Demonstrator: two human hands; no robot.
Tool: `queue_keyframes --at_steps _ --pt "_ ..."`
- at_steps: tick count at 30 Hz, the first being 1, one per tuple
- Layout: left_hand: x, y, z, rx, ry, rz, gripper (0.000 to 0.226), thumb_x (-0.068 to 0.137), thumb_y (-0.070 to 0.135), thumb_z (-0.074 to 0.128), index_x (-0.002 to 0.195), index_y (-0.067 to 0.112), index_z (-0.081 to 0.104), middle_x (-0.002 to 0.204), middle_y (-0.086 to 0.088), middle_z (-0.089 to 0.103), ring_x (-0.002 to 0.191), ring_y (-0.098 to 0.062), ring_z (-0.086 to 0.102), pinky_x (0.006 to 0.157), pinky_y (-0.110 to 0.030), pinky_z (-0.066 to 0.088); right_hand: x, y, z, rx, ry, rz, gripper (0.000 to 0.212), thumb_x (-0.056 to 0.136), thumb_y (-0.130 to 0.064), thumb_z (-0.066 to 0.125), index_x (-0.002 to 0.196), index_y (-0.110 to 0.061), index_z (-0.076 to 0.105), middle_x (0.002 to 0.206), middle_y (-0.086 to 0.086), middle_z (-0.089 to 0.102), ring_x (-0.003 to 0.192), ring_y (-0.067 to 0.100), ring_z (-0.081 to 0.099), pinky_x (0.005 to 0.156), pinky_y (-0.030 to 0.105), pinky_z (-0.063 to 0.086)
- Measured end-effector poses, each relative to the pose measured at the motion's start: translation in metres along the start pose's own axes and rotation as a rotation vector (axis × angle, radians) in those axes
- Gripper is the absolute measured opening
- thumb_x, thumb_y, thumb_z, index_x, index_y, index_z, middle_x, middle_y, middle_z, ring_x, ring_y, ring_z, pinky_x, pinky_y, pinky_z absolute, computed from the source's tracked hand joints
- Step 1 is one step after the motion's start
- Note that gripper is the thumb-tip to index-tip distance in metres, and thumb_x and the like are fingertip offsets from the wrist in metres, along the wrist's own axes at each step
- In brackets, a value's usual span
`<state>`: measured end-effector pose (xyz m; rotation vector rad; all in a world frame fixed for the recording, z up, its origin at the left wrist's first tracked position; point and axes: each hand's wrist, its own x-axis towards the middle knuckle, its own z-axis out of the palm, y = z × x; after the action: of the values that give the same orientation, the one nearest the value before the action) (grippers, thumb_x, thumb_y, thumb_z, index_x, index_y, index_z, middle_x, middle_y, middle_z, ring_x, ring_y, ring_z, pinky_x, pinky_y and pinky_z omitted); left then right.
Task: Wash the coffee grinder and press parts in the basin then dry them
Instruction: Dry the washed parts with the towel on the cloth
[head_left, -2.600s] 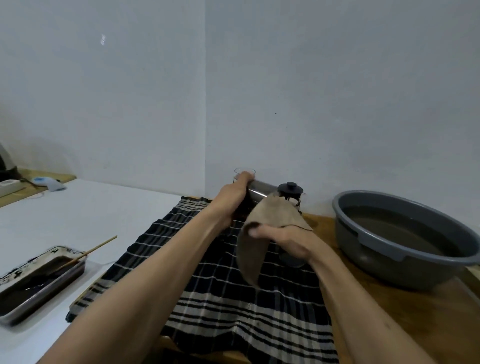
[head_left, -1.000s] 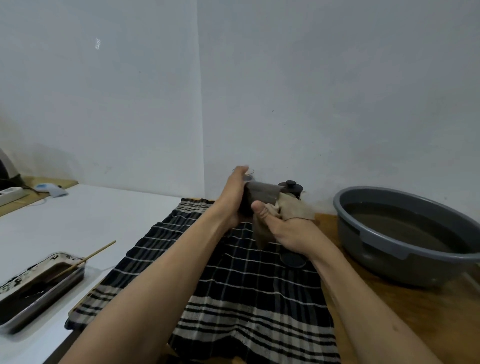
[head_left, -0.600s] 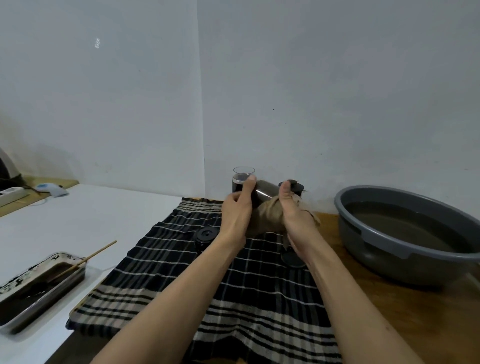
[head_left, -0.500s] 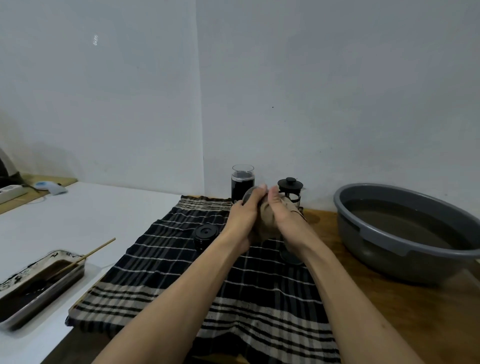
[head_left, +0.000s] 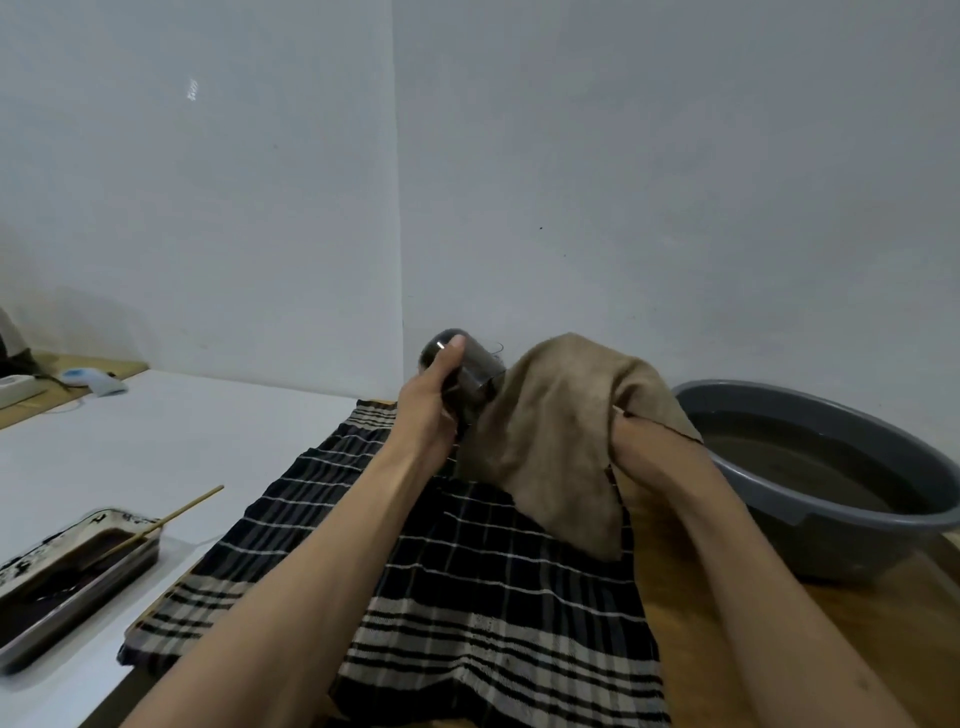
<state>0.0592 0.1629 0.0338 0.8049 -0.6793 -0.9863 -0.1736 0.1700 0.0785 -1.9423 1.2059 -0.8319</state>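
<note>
My left hand grips a dark cylindrical grinder body, held tilted in the air above the far end of a black-and-white checked cloth. A tan drying cloth is draped over my right hand and covers the cylinder's right end. That hand is almost wholly hidden under the cloth; only its wrist shows. The grey basin with murky water stands to the right. The glass and the press at the back are hidden behind the hands and cloth.
A metal tray with dark liquid and a wooden stick sits at the left on the white surface. A power strip and a small white-blue device lie far left. The walls meet in a corner behind.
The hands were close together, with the cloth bunched on the cylinder. Now the cylinder is raised and tilted, and the cloth is spread wide over my right hand. The glass and press are hidden.
</note>
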Motion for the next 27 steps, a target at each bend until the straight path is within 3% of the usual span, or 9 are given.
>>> queue_keyframes --at_steps 3,6,9,14,15,17,21,24,27 --pt "-0.013 0.001 0.017 0.005 0.044 0.055 0.087 0.072 0.053 0.088 0.136 0.002 0.058 0.132 -0.029 0.063 0.123 -0.045 0.063 0.105 -0.060 0.051 0.009 0.015 0.015 0.226 0.135 0.054 0.013 0.107 -0.016 0.046 0.103 -0.020 0.057 0.113 0.014 0.064 0.096 0.027 0.060 0.092 0.038 0.052" --pt "-0.035 -0.005 0.042 0.234 0.005 0.156 0.066 0.083 0.061 0.074 0.129 0.015 0.061 0.124 -0.010 0.070 0.111 -0.023 0.071 0.093 -0.043 0.060 0.004 -0.005 0.035 0.408 0.082 0.021 0.035 0.111 -0.019 0.034 0.079 -0.024 0.049 0.085 0.004 0.056 0.085 0.020 0.058 0.077 0.022 0.051" --pt "-0.052 -0.015 0.054 0.415 -0.068 0.248 0.050 0.095 0.062 0.060 0.126 0.023 0.061 0.121 0.003 0.069 0.111 -0.008 0.068 0.099 -0.033 0.054 -0.003 -0.038 0.056 0.312 0.086 -0.058 0.038 0.106 -0.050 0.038 0.086 -0.028 0.061 0.089 -0.004 0.064 0.092 0.016 0.064 0.073 0.028 0.049" --pt "-0.065 -0.012 0.052 0.493 -0.173 0.271 0.042 0.098 0.054 0.061 0.122 0.021 0.063 0.112 0.007 0.072 0.107 -0.005 0.068 0.095 -0.028 0.053 0.025 -0.044 0.039 0.478 0.110 0.071 0.027 0.100 -0.027 0.048 0.079 -0.012 0.054 0.090 0.013 0.062 0.085 0.028 0.068 0.088 0.046 0.058" --pt "-0.066 -0.008 0.053 0.502 -0.189 0.262 0.038 0.098 0.052 0.061 0.120 0.021 0.065 0.110 0.009 0.072 0.104 -0.004 0.069 0.090 -0.026 0.054 0.026 -0.045 0.036 0.564 0.082 0.068 0.024 0.103 -0.013 0.045 0.079 -0.011 0.052 0.087 0.011 0.058 0.077 0.020 0.070 0.084 0.038 0.060" --pt "-0.063 -0.003 0.056 0.480 -0.209 0.183 0.048 0.091 0.059 0.064 0.123 0.023 0.064 0.116 0.005 0.071 0.107 -0.009 0.069 0.090 -0.031 0.058 0.020 -0.046 0.034 0.782 0.134 0.081 0.037 0.108 0.001 0.029 0.080 -0.016 0.045 0.086 0.002 0.051 0.064 0.002 0.063 0.066 0.017 0.055" --pt "-0.053 0.001 0.069 0.548 0.014 0.038 0.109 0.059 0.094 0.062 0.139 0.021 0.045 0.133 -0.002 0.061 0.117 -0.018 0.064 0.104 -0.044 0.051 0.010 -0.044 0.050 0.894 0.254 0.152 0.034 0.109 -0.027 0.038 0.081 -0.014 0.053 0.081 0.009 0.054 0.075 0.021 0.054 0.066 0.029 0.045" --pt "-0.059 -0.001 0.079 0.646 0.041 -0.023 0.115 0.056 0.106 0.044 0.129 0.018 0.058 0.119 -0.002 0.070 0.108 -0.018 0.068 0.098 -0.044 0.054 0.015 -0.024 0.063 0.686 0.303 0.129 0.025 0.104 -0.036 0.051 0.087 -0.021 0.061 0.085 0.003 0.062 0.086 0.025 0.063 0.073 0.032 0.050" --pt "-0.060 -0.010 0.082 0.587 0.063 -0.103 0.113 0.054 0.106 0.047 0.112 0.013 0.073 0.104 -0.008 0.077 0.097 -0.023 0.073 0.094 -0.047 0.058 0.015 -0.024 0.064 0.595 0.309 0.124 0.024 0.101 -0.036 0.055 0.082 -0.023 0.060 0.083 0.004 0.062 0.075 0.016 0.058 0.070 0.026 0.046"
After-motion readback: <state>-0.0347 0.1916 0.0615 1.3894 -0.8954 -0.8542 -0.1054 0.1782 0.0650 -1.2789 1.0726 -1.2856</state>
